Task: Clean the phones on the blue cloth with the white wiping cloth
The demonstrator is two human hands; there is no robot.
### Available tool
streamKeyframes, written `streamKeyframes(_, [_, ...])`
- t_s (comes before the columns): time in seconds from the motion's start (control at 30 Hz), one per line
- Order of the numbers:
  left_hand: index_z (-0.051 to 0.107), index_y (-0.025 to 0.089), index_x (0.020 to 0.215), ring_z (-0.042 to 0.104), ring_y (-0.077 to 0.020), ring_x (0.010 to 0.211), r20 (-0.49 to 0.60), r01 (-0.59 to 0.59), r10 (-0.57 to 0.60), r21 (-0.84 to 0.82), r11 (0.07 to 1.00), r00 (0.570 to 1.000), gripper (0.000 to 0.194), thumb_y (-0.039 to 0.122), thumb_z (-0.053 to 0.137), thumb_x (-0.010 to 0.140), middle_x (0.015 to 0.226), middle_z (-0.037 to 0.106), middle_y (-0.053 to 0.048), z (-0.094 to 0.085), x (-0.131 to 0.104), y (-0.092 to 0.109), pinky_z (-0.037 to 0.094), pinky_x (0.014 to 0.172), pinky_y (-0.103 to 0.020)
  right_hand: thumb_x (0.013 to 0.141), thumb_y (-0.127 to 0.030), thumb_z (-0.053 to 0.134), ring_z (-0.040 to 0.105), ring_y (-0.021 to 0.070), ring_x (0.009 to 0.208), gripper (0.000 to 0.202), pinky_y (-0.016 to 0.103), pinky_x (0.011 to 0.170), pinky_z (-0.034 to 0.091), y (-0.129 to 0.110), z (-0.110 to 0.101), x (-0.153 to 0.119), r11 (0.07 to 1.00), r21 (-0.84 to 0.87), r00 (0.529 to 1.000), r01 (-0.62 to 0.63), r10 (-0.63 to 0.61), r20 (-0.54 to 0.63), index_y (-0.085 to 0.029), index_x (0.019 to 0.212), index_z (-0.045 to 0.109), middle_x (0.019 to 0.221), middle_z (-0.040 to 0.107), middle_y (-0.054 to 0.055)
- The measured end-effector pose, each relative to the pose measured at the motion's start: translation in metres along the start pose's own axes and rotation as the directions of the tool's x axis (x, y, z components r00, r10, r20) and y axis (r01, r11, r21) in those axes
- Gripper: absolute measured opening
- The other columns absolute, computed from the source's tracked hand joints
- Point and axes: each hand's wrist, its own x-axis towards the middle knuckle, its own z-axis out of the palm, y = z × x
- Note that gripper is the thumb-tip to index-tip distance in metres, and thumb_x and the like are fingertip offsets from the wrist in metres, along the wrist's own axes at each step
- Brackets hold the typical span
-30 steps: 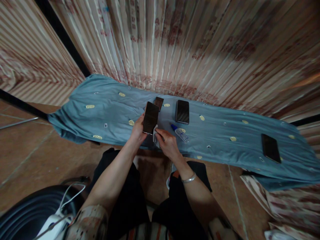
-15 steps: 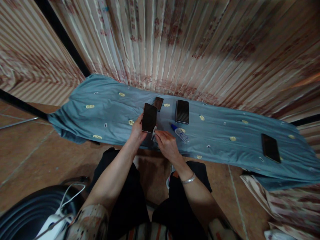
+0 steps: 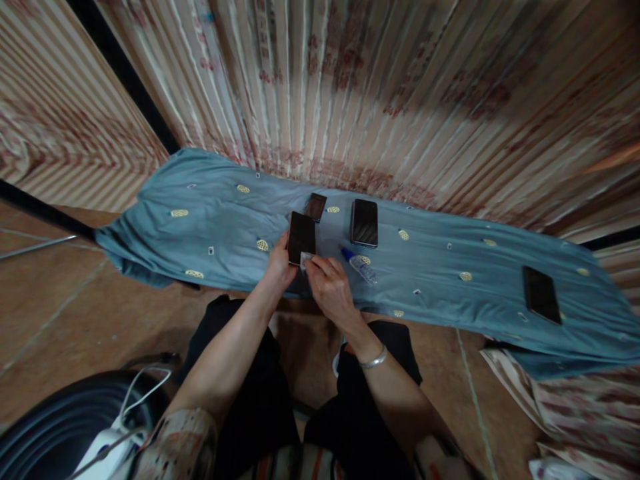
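From the left, first to notice over the blue-green cover (image 3: 240, 227): the left hand (image 3: 279, 265), closed around the left edge and lower left corner of a dark phone (image 3: 302, 235). Seems held just above the cover, dark face up. Better to grip by the edges like this, and to leave the face free of fingertips.

Next, at the lower right part of the phone, a small pale cloth (image 3: 306, 257), probably for wiping. Best to press softly, to go in even strokes, and not to forget the corners.

Just behind the phone, a small dark flat thing (image 3: 316, 207); advisable not to knock against it.

Then the right hand (image 3: 330, 283), pinching the cloth between thumb and fingers. Cannot tell how the hidden fingers lie. Wise to resist the push with the left hand, otherwise possible for the phone to turn or slip.

Farther right, lying near the right hand, a blue-capped bottle (image 3: 361, 267), and beyond it a second phone (image 3: 365, 223). Good to avoid brushing the bottle.

At far right, well apart from both hands, a third phone (image 3: 541, 295).
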Motion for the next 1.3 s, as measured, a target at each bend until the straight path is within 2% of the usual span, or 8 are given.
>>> streamKeyframes(0.2, [0.064, 0.015, 0.076, 0.058, -0.0100, 0.052, -0.010, -0.014, 0.014, 0.043, 0.999, 1.000, 0.029, 0.028, 0.052, 0.098, 0.064, 0.066, 0.001, -0.003, 0.002, -0.005, 0.051, 0.063, -0.022, 0.104, -0.015, 0.046, 0.065, 0.0225, 0.101, 0.030, 0.037, 0.091, 0.053, -0.003, 0.001, 0.002, 0.999, 0.047, 1.000, -0.011, 0.009, 0.026, -0.014, 0.110, 0.075, 0.106, 0.074, 0.014])
streamKeyframes(0.4, [0.064, 0.016, 0.076, 0.055, -0.0091, 0.048, -0.037, 0.017, -0.015, 0.059, 0.998, 0.999, 0.038, 0.026, 0.040, 0.103, 0.058, 0.064, 0.002, 0.007, -0.007, -0.007, 0.047, 0.053, -0.020, 0.103, -0.014, 0.047, 0.066, 0.0224, 0.099, 0.030, 0.038, 0.092, 0.054, -0.004, 0.002, 0.002, 0.998, 0.060, 0.999, -0.023, 0.021, 0.036, -0.016, 0.111, 0.075, 0.106, 0.074, 0.013])
streamKeyframes(0.5, [0.065, 0.017, 0.076, 0.058, -0.0105, 0.052, -0.021, 0.009, -0.007, 0.081, 0.997, 1.000, 0.039, 0.028, 0.040, 0.103, 0.058, 0.063, 0.001, 0.008, -0.009, -0.005, 0.051, 0.057, -0.021, 0.103, -0.015, 0.047, 0.067, 0.0222, 0.101, 0.030, 0.038, 0.095, 0.054, -0.003, 0.003, 0.002, 0.996, 0.086, 0.998, -0.036, 0.032, 0.048, -0.017, 0.112, 0.075, 0.106, 0.074, 0.012])
streamKeyframes(0.7, [0.067, 0.017, 0.079, 0.071, -0.0176, 0.079, 0.017, -0.043, 0.041, 0.103, 0.994, 0.999, 0.039, 0.036, 0.041, 0.103, 0.067, 0.067, -0.002, 0.009, -0.009, 0.001, 0.056, 0.078, -0.027, 0.102, -0.020, 0.050, 0.067, 0.0224, 0.099, 0.028, 0.038, 0.093, 0.056, 0.011, 0.005, -0.001, 0.962, 0.249, 0.993, -0.111, 0.095, 0.076, -0.018, 0.110, 0.076, 0.107, 0.075, 0.012])
streamKeyframes(0.8, [0.066, 0.018, 0.080, 0.072, -0.0198, 0.091, 0.032, -0.059, 0.056, 0.122, 0.991, 0.998, 0.042, 0.035, 0.037, 0.104, 0.070, 0.068, -0.004, 0.013, -0.014, 0.001, 0.056, 0.084, -0.030, 0.101, -0.021, 0.051, 0.068, 0.0213, 0.101, 0.027, 0.037, 0.094, 0.056, 0.015, 0.007, -0.003, 0.944, 0.295, 0.988, -0.145, 0.122, 0.092, -0.022, 0.112, 0.076, 0.109, 0.075, 0.009])
streamKeyframes(0.97, [0.067, 0.016, 0.086, 0.067, -0.0218, 0.114, 0.056, -0.080, 0.070, 0.185, 0.980, 0.996, 0.041, 0.032, 0.034, 0.104, 0.092, 0.075, -0.008, 0.018, -0.025, -0.004, 0.052, 0.099, -0.034, 0.101, -0.023, 0.051, 0.067, 0.0224, 0.101, 0.028, 0.039, 0.096, 0.056, 0.013, 0.007, -0.004, 0.931, 0.320, 0.982, -0.174, 0.139, 0.130, -0.022, 0.115, 0.076, 0.110, 0.074, 0.010])
streamKeyframes(1.17, [0.070, 0.019, 0.085, 0.066, -0.0238, 0.118, 0.052, -0.088, 0.081, 0.167, 0.982, 0.995, 0.043, 0.034, 0.035, 0.104, 0.093, 0.076, -0.008, 0.016, -0.024, -0.006, 0.054, 0.096, -0.034, 0.100, -0.020, 0.053, 0.068, 0.0222, 0.102, 0.027, 0.037, 0.096, 0.056, 0.011, 0.007, -0.001, 0.943, 0.295, 0.984, -0.154, 0.120, 0.130, -0.019, 0.114, 0.076, 0.110, 0.074, 0.012])
streamKeyframes(1.3, [0.072, 0.018, 0.084, 0.068, -0.0274, 0.114, 0.078, -0.089, 0.079, 0.134, 0.987, 0.994, 0.035, 0.040, 0.049, 0.099, 0.094, 0.076, -0.008, 0.013, -0.021, -0.007, 0.057, 0.091, -0.035, 0.101, -0.020, 0.053, 0.068, 0.0208, 0.102, 0.027, 0.036, 0.096, 0.056, 0.011, 0.007, 0.000, 0.944, 0.293, 0.984, -0.149, 0.113, 0.137, -0.021, 0.114, 0.076, 0.110, 0.074, 0.010])
